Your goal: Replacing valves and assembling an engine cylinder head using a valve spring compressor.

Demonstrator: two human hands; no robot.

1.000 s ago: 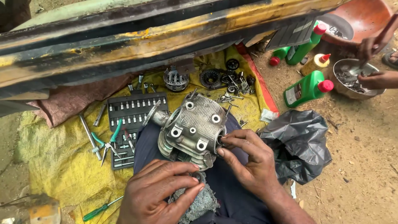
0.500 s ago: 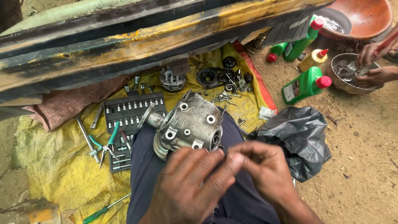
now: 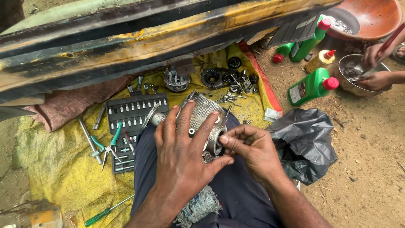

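L hand [image 3: 183, 152] spreading over engine part [image 3: 205, 122], gripping it steady on lap | R hand [image 3: 249, 150] pinching closed at part's port, fingertips working sth small, can't tell what | socket set [image 3: 133, 114] & pliers [image 3: 110, 145] lying near on yellow cloth [image 3: 55, 169], w/in reach

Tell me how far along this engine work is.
Done: gears and bolts lie stripped on the yellow cloth. In hand: left hand grips the finned cylinder head on the lap; right hand fingers its side port. Left: loose parts remain unfitted.
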